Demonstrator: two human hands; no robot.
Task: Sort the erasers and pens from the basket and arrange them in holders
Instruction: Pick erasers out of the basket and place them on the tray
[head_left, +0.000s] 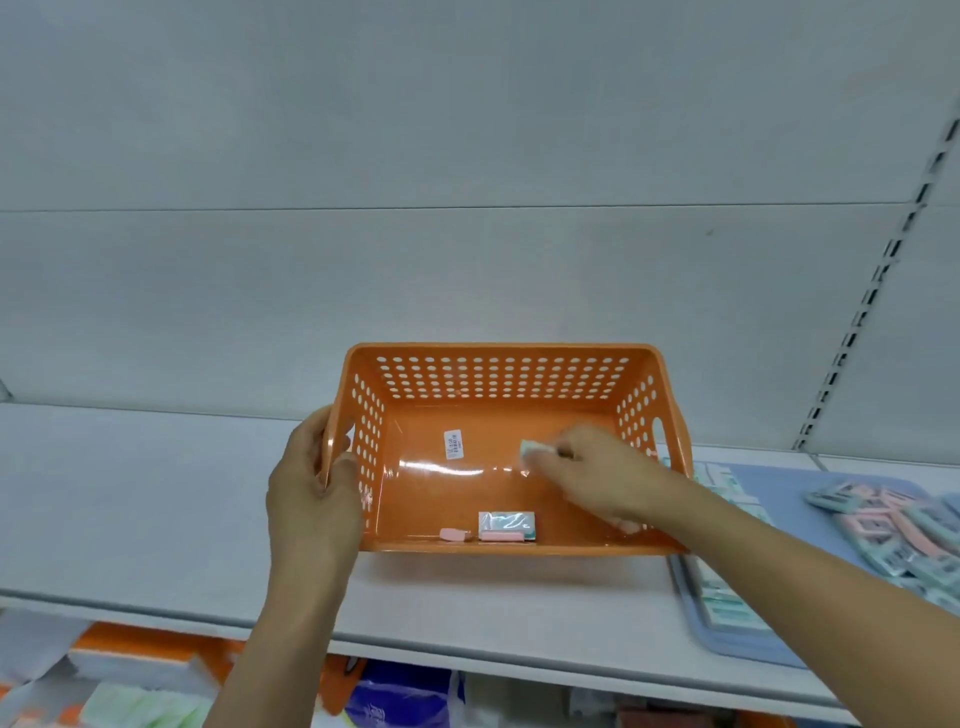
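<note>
Reaching into the orange basket (498, 382), the right hand (597, 470) pinches a small pale green-and-white packet (531, 449) at its fingertips, over the right half of the basket floor; motion blur hides whether the packet is lifted or touching the floor. The fingers are curled in toward the thumb around that packet, and the forearm crosses the basket's near right corner.

The left hand (311, 493) grips the basket's left wall at its handle cutout, thumb inside the rim and fingers wrapped outside.

On the basket floor, close to the near wall and near its middle, lies a wrapped eraser (506, 522) in clear film, with a pink piece (501, 536) just in front of it and a smaller pink piece (451, 534) just to its left. These lie well apart from the right hand, nearer to the person and to its left. A white sticker label (453, 444) sits on the floor toward the far wall, left of the held packet.

The basket stands on a pale grey shelf (156, 493), roughly at its middle. At the shelf's right end a blue tray (779, 649) carries rows of pale packets, and beyond it a heap of pink and green wrapped items (893, 530) lies near the right edge.
</note>
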